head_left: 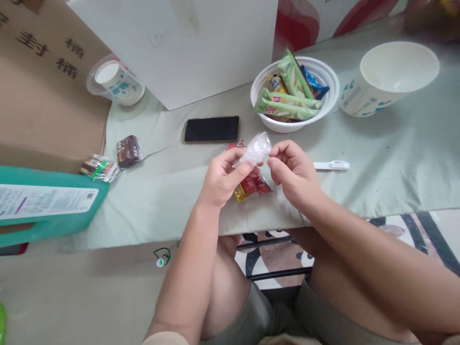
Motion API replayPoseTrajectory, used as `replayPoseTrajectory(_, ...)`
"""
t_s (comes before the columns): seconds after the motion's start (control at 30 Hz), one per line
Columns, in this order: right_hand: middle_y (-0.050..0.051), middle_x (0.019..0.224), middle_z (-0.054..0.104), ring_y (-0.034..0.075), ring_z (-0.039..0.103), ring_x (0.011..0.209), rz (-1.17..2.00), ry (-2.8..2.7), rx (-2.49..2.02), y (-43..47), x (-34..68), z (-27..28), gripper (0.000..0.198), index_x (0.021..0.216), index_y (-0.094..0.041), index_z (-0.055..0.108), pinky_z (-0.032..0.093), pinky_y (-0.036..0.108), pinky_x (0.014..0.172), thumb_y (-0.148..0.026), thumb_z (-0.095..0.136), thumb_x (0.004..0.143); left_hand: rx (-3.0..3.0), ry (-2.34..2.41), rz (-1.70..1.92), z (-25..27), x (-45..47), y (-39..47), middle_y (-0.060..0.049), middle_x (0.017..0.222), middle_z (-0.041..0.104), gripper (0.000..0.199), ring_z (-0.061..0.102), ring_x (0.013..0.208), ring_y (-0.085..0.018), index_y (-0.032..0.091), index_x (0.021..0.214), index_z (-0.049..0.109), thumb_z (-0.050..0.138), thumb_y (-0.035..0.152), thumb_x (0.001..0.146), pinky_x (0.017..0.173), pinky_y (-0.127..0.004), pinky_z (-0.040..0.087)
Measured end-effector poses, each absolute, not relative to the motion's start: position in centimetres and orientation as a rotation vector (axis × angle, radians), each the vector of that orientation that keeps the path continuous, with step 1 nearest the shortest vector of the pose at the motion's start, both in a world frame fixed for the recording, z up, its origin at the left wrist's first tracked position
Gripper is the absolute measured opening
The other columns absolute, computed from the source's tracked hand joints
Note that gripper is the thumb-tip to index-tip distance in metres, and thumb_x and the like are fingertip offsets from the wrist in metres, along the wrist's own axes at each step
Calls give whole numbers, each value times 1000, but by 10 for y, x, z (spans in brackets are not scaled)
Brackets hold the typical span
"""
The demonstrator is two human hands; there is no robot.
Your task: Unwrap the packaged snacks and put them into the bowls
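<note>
Over the front part of the table, my left hand (227, 176) pinches a crumpled clear plastic bag (256, 149) between thumb and fingers. My right hand (293, 170) is closed with its fingertips at the bag's right edge, gripping it there. Red and gold snack packets (251, 186) lie on the cloth beneath my hands, partly covered by them. To the right of my right hand rests a white plastic tool (332, 165), its left end hidden. Some clear plastic shows faintly below that hand.
Behind my hands are a black phone (212, 129) and a white bowl (260, 112) of wrapped snacks. A large paper cup (398, 72) stands right, a smaller cup (125, 86) back left. Two packets, one a brown packet (128, 151), lie beside the cardboard box (46, 96).
</note>
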State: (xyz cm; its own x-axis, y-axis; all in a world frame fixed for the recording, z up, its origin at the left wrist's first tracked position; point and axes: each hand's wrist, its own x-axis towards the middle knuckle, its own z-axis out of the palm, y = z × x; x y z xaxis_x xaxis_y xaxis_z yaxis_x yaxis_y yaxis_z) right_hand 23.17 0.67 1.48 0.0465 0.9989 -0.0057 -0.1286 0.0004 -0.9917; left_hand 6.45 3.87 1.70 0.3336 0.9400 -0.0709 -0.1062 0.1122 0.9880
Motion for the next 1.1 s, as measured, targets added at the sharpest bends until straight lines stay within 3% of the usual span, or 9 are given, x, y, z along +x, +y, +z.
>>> replayPoseTrajectory(0.1,-7,61,44,10,37,51,1209,-1084,-1173,8,232,17,15,83,-24,51,32,26,50,-32,63,89,1127,995,1026,19,63,41,-1,74,74,47,69,61,-14,20,90,69,85,61,73,64,-27,61)
replayPoseTrajectory(0.4,-7,57,43,9,36,52,1349,-1123,-1078,6,224,23,29,72,-23,47,32,25,52,-43,60,89,1099,1065,1150,15,80,52,3,67,71,53,70,56,-15,24,92,61,87,63,68,54,-24,58)
replayPoseTrajectory(0.63,-6,58,46,10,41,54,1324,-1106,-1085,2,247,23,24,70,-24,47,32,26,54,-38,57,86,1159,1070,1216,19,100,48,1,81,73,49,72,68,-15,25,96,60,88,56,70,64,-26,60)
replayPoseTrajectory(0.87,-7,57,44,11,40,56,1295,-1087,-1199,6,281,26,20,68,-24,47,29,28,56,-36,54,82,1350,1123,1336,23,119,49,0,86,70,37,64,77,-12,23,90,70,91,46,70,76,-26,55)
replayPoseTrajectory(1.1,-7,59,48,13,46,60,1333,-963,-1283,11,286,30,19,69,-24,48,33,29,61,-36,50,83,1421,1057,1405,45,156,70,1,80,65,42,61,71,-14,26,87,70,98,42,59,67,-28,53)
